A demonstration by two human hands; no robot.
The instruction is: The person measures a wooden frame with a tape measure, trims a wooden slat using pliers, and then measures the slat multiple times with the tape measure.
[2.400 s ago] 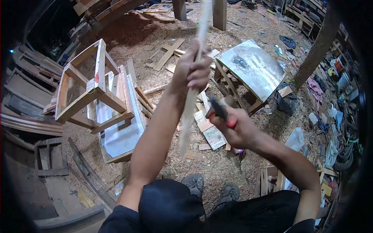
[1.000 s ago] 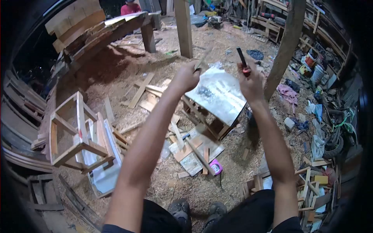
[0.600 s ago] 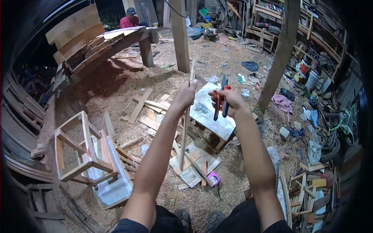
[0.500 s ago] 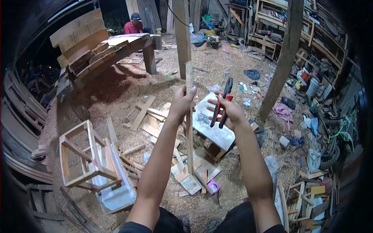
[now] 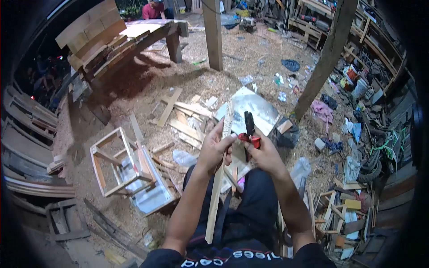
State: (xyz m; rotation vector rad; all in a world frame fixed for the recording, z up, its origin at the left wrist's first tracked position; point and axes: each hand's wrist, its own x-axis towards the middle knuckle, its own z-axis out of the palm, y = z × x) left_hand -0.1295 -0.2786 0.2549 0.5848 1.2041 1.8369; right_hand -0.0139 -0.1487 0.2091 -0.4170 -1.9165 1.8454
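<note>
My left hand [image 5: 212,154] is closed around a long, narrow wooden strip [image 5: 216,196]. The strip slants from the upper middle down towards my lap, its lower end close to my shirt. Pliers [image 5: 249,123] with red and black handles are gripped in my right hand [image 5: 268,157], the dark jaws pointing up and away from me. Both hands are close together in front of my knees, with the pliers just right of the strip. Beyond them stands a low table with a worn whitish top [image 5: 254,107], partly hidden by my hands.
A small wooden frame [image 5: 121,163] and a pale-topped piece [image 5: 149,190] lie at left. Scrap wood [image 5: 183,127] litters the sawdust floor. Two wooden posts [image 5: 213,40] rise ahead. A person [image 5: 153,11] is behind a heavy bench [image 5: 147,42]. More offcuts [image 5: 344,214] lie at right.
The view has tipped down. The strip has gone from nearly upright to slanting towards my body. My hands have drawn closer together, bringing the pliers beside the strip.
</note>
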